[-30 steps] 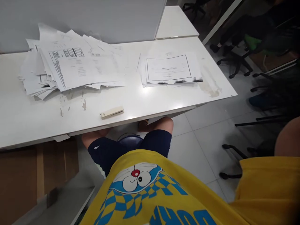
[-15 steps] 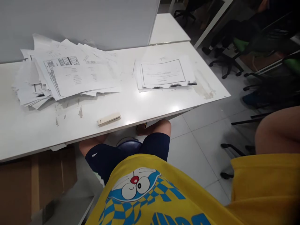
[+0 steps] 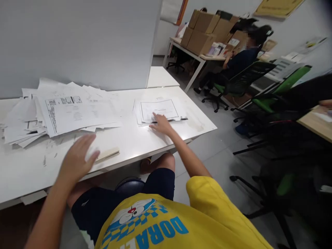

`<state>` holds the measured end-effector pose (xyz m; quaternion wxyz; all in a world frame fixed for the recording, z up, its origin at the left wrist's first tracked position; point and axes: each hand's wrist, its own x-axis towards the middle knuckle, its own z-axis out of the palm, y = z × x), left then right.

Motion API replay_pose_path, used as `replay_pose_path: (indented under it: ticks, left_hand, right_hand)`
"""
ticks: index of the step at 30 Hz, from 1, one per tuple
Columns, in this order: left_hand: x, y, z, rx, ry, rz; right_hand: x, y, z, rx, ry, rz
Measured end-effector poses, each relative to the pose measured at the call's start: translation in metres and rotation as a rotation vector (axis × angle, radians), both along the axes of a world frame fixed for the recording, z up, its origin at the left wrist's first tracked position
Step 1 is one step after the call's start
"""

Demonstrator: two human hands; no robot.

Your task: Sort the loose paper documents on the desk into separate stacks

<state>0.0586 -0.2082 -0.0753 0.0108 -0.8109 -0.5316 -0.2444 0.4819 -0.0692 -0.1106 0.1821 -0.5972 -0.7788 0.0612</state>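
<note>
My right hand point(image 3: 161, 123) lies flat on the near edge of a small neat stack of printed papers point(image 3: 166, 108) on the white table point(image 3: 135, 138), fingers spread. My left hand point(image 3: 77, 159), blurred, hovers open over the near table edge, next to a cream stapler point(image 3: 109, 153) whose left end it partly covers. It holds nothing. A large messy pile of papers point(image 3: 59, 112) spreads over the table's left part.
A grey partition point(image 3: 77, 41) stands behind the table. To the right are office chairs point(image 3: 243, 83), a person seated at a far desk with cardboard boxes point(image 3: 207, 31), and a wooden desk corner point(image 3: 315, 121). Tiled floor lies beside my legs.
The camera tilted up, showing the room. Both hands came into view: the right one reached onto the small stack, the left one moved over to the stapler.
</note>
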Motion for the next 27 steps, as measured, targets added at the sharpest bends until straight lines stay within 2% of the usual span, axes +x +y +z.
replay_pose_path:
  ticks: [4,7,11,15,21,24,27]
  left_hand:
    - [0.021,-0.003,-0.039,-0.020,0.012,-0.038]
    - [0.032,-0.006,-0.057,-0.041,-0.051,-0.035]
    - [0.035,-0.005,-0.058,-0.053,-0.097,-0.007]
    - [0.034,0.000,-0.055,-0.109,-0.124,0.016]
    - [0.041,0.017,-0.052,-0.125,0.024,0.079]
    - [0.043,0.022,-0.053,-0.124,0.019,0.099]
    - [0.042,0.023,-0.056,-0.121,-0.008,0.105]
  right_hand:
    - [-0.018,-0.013,-0.018,0.069,-0.011,-0.031]
    - [-0.020,-0.019,-0.020,0.126,-0.057,-0.014]
    - [-0.021,-0.033,-0.017,0.188,-0.066,0.015]
    - [-0.032,-0.041,-0.021,0.236,-0.009,0.068]
    - [-0.040,-0.011,-0.019,0.073,0.011,0.002]
    - [-0.038,-0.002,-0.016,0.070,0.030,0.019]
    - [-0.036,-0.003,-0.015,0.102,0.049,0.006]
